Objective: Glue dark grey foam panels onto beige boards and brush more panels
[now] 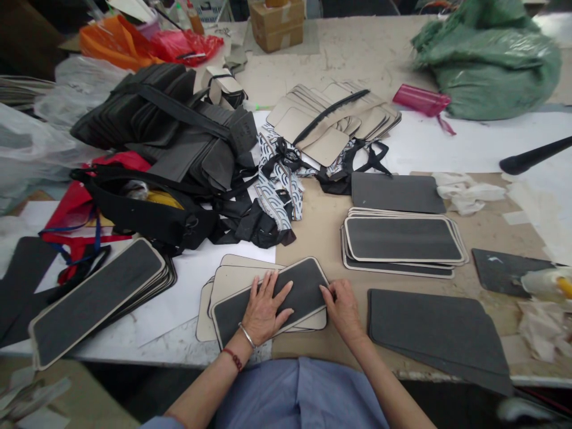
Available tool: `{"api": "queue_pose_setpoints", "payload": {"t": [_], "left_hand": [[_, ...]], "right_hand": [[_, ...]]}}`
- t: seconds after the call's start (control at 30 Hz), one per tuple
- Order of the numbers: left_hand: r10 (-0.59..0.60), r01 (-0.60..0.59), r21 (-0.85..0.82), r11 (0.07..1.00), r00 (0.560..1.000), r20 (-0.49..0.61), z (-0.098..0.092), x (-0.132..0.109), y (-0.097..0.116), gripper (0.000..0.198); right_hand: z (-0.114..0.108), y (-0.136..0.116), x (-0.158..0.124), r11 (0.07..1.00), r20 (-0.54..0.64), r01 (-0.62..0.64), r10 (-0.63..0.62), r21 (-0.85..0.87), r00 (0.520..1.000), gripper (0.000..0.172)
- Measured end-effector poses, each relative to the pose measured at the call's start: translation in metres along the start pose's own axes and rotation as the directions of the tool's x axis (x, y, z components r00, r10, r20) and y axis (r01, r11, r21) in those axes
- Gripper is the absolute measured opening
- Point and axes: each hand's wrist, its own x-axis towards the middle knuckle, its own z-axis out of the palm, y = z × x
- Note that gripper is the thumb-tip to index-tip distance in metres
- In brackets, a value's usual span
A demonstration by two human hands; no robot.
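Around the table [192,344], clock centred on the panel [308,283] at its near edge: heap of strapped dark pieces [174,128] at 11 o'clock, dark sheets [429,328] at 3, beige-rimmed stack [100,301] at 9, similar stack [404,239] at 2. Panel is dark, beige-rimmed, skewed on top of loose beige pieces [239,275]. Left hand [267,304] palm-down on it, fingers spread, not gripping. Right hand [346,307] curled, fingertips at panel's 3 o'clock end; can't tell if it's pinching the edge. Left-side silver bangle [247,335], then red bead bracelet [233,359], at 7.
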Motion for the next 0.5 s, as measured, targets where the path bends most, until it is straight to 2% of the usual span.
{"api": "queue_pose_setpoints", "payload": {"t": [0.3, 0.5], "left_hand": [[-0.027, 0.027, 0.007, 1.0, 0.999, -0.017, 0.001, 0.001, 0.003, 0.058], [-0.037, 0.035, -0.072, 0.997, 0.999, -0.025, -0.001, 0.001, 0.003, 0.056]], "right_hand": [[-0.002, -0.003, 0.007, 0.988, 0.005, -0.145, 0.145, 0.057, 0.989, 0.033], [-0.01, 0.01, 0.017, 0.903, 0.132, -0.372, 0.351, 0.214, 0.927, 0.033]]}}
